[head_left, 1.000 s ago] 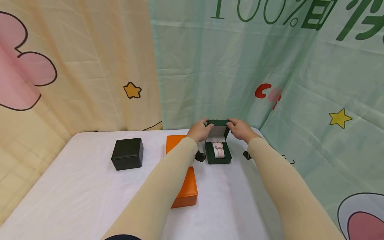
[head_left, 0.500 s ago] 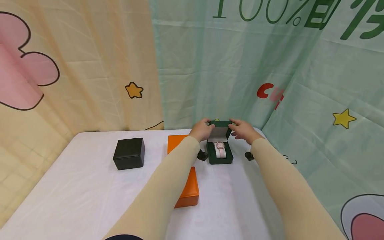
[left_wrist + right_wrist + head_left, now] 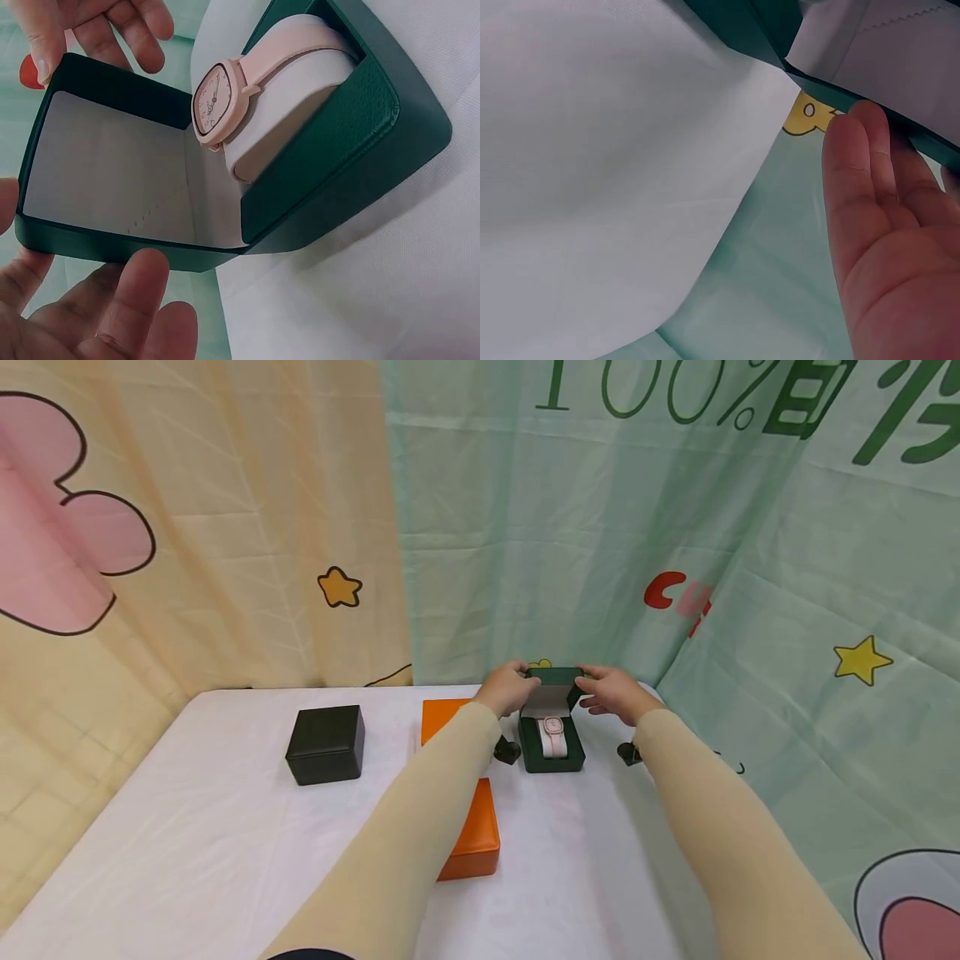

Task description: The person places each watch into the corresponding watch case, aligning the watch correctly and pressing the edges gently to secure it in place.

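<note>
A dark green watch box (image 3: 555, 766) stands on the white table with its lid raised, showing a pale lining. Inside, a pink watch (image 3: 553, 727) with a squarish face is wrapped round a white cushion, seen close up in the left wrist view. My left hand (image 3: 506, 690) holds the lid's left corner, thumb at the front edge and fingers along the side. At the lid's right corner, my right hand (image 3: 617, 695) pinches the edge between thumb and forefinger. Its other fingers lie along the side of the lid (image 3: 922, 136) in the right wrist view.
To the left stands a closed black box (image 3: 326, 745). An orange box (image 3: 474, 835) lies under my left forearm, which hides part of it. Printed curtains (image 3: 525, 527) hang behind the table (image 3: 187, 827) and along its right side.
The lid has tipped slightly forward and down, both hands moving with it. The right hand's lower fingers have spread beside the lid. The base and the watch stay put.
</note>
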Available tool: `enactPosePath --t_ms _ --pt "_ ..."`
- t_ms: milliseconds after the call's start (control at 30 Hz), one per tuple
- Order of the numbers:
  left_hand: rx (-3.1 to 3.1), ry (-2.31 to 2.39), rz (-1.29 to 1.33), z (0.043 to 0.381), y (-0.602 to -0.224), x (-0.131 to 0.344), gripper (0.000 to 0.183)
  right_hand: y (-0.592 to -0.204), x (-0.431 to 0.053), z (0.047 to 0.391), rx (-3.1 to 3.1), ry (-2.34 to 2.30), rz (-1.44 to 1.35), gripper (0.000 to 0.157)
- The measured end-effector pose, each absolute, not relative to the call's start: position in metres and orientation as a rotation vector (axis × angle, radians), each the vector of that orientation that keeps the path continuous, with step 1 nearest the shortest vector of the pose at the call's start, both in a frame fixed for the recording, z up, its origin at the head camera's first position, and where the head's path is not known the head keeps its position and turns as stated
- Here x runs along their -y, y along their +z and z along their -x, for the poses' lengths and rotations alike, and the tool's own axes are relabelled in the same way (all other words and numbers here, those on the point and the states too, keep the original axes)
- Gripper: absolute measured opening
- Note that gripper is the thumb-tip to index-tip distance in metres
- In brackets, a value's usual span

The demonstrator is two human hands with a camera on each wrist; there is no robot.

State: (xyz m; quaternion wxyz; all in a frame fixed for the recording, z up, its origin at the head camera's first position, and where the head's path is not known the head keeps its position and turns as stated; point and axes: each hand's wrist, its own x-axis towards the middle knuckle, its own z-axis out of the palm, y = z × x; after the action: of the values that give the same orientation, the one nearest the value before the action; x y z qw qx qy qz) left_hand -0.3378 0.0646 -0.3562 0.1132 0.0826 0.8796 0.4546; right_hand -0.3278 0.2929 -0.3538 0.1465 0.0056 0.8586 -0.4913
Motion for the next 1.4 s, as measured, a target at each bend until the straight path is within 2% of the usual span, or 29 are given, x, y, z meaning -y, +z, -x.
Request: enactPosePath --t_ms 1000,1400 --pt "-2.53 1.378 -0.285 0.324 -0.359 -0.056 0.047 -0.358 -0.304 0.312 -2.458 -1.383 0.139 0.062" --pt "-2.579 1.262 -0.325 0.315 -0.359 -0.054 0.05 -0.361 -0.301 0.3 -2.545 -1.325 0.138 0.059"
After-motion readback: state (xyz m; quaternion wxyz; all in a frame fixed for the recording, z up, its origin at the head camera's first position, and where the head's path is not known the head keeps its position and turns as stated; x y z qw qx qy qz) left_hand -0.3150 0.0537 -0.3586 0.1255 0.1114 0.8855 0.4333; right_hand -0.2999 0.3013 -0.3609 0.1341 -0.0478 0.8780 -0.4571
